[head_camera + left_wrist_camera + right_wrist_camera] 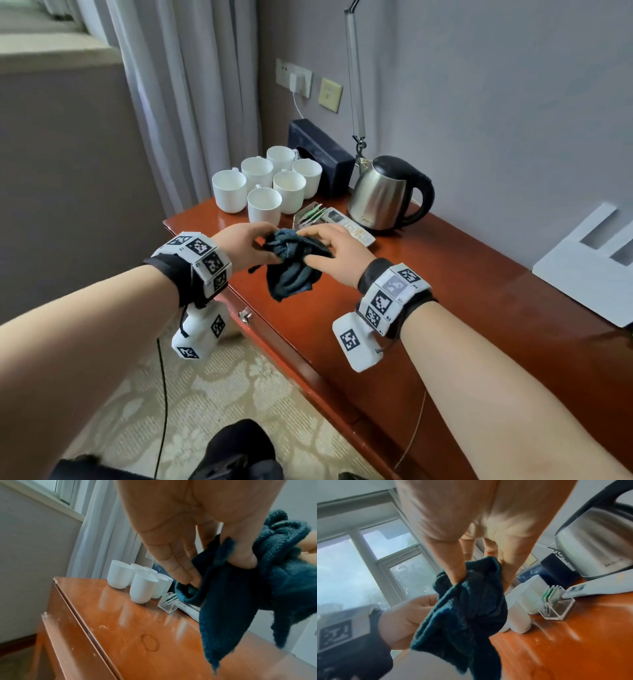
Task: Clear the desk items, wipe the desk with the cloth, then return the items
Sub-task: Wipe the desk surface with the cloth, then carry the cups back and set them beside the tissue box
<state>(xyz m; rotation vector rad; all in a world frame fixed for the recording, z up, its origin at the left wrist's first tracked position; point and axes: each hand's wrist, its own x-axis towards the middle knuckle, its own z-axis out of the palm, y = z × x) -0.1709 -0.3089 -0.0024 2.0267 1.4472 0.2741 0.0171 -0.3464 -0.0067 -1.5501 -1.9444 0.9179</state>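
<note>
Both hands hold a dark teal cloth (291, 263) bunched in the air just above the reddish wooden desk (428, 308). My left hand (245, 245) pinches the cloth (240, 588) between thumb and fingers. My right hand (334, 251) grips the cloth (465, 608) from the other side, thumb pressed into the folds. On the desk beyond stand several white cups (263, 183), a steel kettle (385, 193), a clear holder of sachets (310, 214), a white remote (351, 228) and a black tissue box (318, 156).
A ring stain (150, 644) marks the desk near its front edge. White foam packaging (589, 260) lies at the desk's right end. A lamp arm (354, 75) rises behind the kettle. Curtains (171, 102) hang to the left, patterned carpet (212, 394) lies below.
</note>
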